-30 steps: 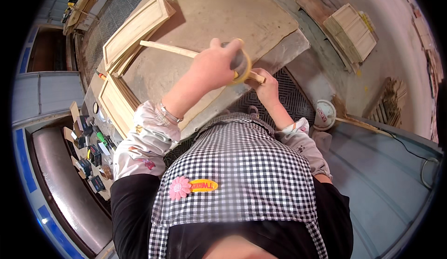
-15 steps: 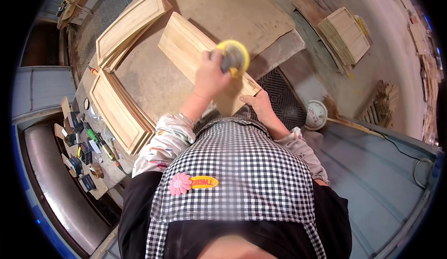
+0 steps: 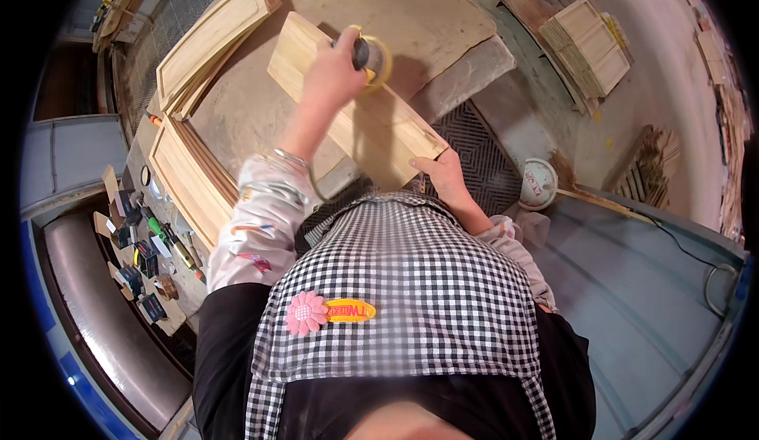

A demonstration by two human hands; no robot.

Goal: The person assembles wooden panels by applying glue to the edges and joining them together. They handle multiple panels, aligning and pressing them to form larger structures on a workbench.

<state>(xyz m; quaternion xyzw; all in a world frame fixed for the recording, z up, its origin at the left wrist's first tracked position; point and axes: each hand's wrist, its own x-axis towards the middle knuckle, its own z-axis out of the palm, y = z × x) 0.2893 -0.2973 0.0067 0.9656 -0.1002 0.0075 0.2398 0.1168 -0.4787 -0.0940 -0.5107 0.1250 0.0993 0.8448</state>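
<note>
My left hand (image 3: 335, 75) is wrapped round a round sander (image 3: 360, 52) with a dark body and a yellow disc. The sander is over the far long edge of a pale wooden panel (image 3: 399, 128), tilted with its disc facing right; whether it touches the wood I cannot tell. The panel lies slantwise, its near end jutting past the table edge towards me. At that end's right corner my right hand (image 3: 444, 177) grips the panel, thumb on top and the other fingers mostly hidden beneath.
Stacked framed wooden panels stand at the table's far left (image 3: 212, 41) and near left (image 3: 186, 171). Tools and batteries (image 3: 146, 258) lie farther left. A white bucket (image 3: 538, 185) is on the right. More panels (image 3: 585, 49) are stacked beyond, on the floor by scrap wood (image 3: 648, 171).
My left hand and the sander have moved away from me and left along the panel, and the sander has tilted. My right hand keeps its hold on the corner.
</note>
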